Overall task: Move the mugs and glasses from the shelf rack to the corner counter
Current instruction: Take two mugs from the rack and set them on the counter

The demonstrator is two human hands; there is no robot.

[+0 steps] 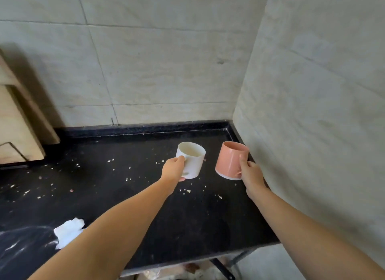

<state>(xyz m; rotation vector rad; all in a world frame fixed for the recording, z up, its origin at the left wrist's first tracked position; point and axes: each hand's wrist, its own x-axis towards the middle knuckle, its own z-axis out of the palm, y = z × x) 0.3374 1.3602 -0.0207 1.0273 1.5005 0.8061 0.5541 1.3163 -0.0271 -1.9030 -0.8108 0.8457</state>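
Observation:
My left hand [174, 168] grips a white mug [192, 159] by its handle side, held over the black corner counter [129, 196]. My right hand [250, 174] grips a pink mug [230, 160] with a pale base, close to the right wall. Both mugs are tilted, mouths up and away from me, side by side near the counter's far right corner. I cannot tell whether their bases touch the counter. The shelf rack is out of view.
Tiled walls [312, 92] close the counter at the back and on the right. A wooden board [16, 121] leans at the far left. White crumbs are scattered over the counter, and a white scrap [68, 231] lies near its front left.

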